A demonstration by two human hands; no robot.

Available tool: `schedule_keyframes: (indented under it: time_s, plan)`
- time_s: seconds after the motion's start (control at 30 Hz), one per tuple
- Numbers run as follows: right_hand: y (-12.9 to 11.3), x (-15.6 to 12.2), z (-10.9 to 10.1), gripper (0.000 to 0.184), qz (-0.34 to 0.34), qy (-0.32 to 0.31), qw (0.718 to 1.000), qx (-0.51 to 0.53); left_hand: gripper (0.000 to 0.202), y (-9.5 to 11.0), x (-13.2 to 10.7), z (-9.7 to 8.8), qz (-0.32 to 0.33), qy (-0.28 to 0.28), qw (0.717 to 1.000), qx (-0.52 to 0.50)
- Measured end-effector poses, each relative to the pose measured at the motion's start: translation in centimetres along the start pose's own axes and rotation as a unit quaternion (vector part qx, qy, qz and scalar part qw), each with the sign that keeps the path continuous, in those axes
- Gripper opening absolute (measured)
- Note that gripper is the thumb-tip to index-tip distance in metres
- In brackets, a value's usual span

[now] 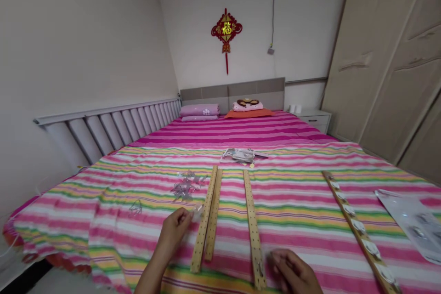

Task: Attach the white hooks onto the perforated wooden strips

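Note:
My left hand [176, 228] is closed in a pinch on a small clear plastic piece [197, 212], close to the left side of a perforated wooden strip [204, 227]. A second wooden strip [215, 220] lies right against it. My right hand [292, 270] has its fingers curled together, just right of a third wooden strip [254, 234]. Its fingertips are blurred, and whatever may be between them cannot be made out. Near that strip's front end sits a small metal piece [259, 266]. Beyond my left hand, a pile of small clear plastic pieces [186, 186] is spread on the striped sheet.
To the right lies a wooden strip [352, 220] bearing a row of white pieces, beside a clear plastic bag [406, 213]. Thin wire-like loops [135, 208] lie at left. Farther back is a clear packet [238, 155]. A railing [113, 129] borders the bed's left side.

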State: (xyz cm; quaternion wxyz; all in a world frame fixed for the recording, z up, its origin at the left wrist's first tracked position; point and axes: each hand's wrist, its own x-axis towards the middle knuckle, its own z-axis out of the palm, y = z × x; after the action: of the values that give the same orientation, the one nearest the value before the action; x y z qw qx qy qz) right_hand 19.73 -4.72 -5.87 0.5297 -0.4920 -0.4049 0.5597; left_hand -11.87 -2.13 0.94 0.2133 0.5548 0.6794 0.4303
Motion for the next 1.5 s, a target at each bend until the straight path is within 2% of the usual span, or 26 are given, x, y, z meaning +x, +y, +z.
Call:
schedule_keyframes:
  time_s: [0.1, 0.2, 0.27, 0.4, 0.47, 0.53, 0.63, 0.7, 0.77, 0.87, 1.03, 1.17, 1.37, 1.5]
  plan:
    - [-3.6, 0.8, 1.0, 0.044, -0.028, -0.063, 0.997, -0.026, 0.037, 3.7, -0.8, 0.8, 0.034, -0.128, 0.991, -0.034]
    - [-5.7, 1.3, 2.2, 0.043, -0.058, -0.08, 0.995, -0.022, 0.034, 6.3, -1.8, 2.6, 0.05, -0.205, 0.976, -0.049]
    - [-5.9, 1.5, 2.8, 0.041, -0.061, -0.083, 0.995, -0.014, 0.033, 7.2, -2.5, 4.2, 0.048, -0.204, 0.976, -0.064]
    - [-4.3, 1.6, 2.9, 0.04, -0.04, -0.063, 0.997, 0.023, 0.036, 7.3, -3.6, 7.7, 0.014, -0.131, 0.986, -0.102]
    - [-3.8, 1.6, 2.5, 0.04, -0.04, -0.042, 0.998, 0.041, 0.035, 7.2, -4.1, 9.0, 0.009, -0.123, 0.987, -0.105]
    - [-3.9, 1.6, 2.0, 0.039, -0.055, -0.022, 0.998, 0.035, 0.033, 7.2, -4.5, 9.7, 0.024, -0.149, 0.984, -0.092]
    - [-4.8, 1.6, 1.4, 0.033, -0.121, -0.015, 0.992, -0.024, 0.028, 7.7, -4.9, 10.0, 0.057, -0.229, 0.97, -0.056]
    - [-5.3, 1.7, 1.1, 0.029, -0.159, -0.037, 0.984, -0.067, 0.025, 8.2, -4.9, 9.8, 0.075, -0.277, 0.958, -0.031]
    - [-5.3, 1.8, 0.8, 0.028, -0.163, -0.068, 0.98, -0.091, 0.023, 8.6, -4.7, 9.5, 0.097, -0.299, 0.949, -0.01]
    - [-4.8, 1.8, 0.5, 0.03, -0.133, -0.097, 0.981, -0.099, 0.022, 8.9, -4.3, 9.3, 0.126, -0.29, 0.949, 0.006]
    - [-3.8, 1.7, 0.4, 0.033, -0.073, -0.125, 0.987, -0.076, 0.023, 8.9, -3.5, 9.9, 0.148, -0.235, 0.96, -0.03]
    - [-3.7, 1.9, 0.7, 0.033, -0.017, -0.13, 0.991, -0.018, 0.026, 8.9, -3.4, 10.6, 0.095, -0.222, 0.963, -0.118]
    - [-2.7, 3.2, 1.2, 0.027, 0.043, -0.047, 0.995, 0.082, 0.028, 7.3, -2.7, 12.6, -0.048, -0.22, 0.938, -0.265]
    - [-1.8, 4.1, 1.6, 0.021, 0.05, -0.022, 0.992, 0.114, 0.028, 6.4, -1.8, 14.2, -0.081, -0.206, 0.929, -0.296]
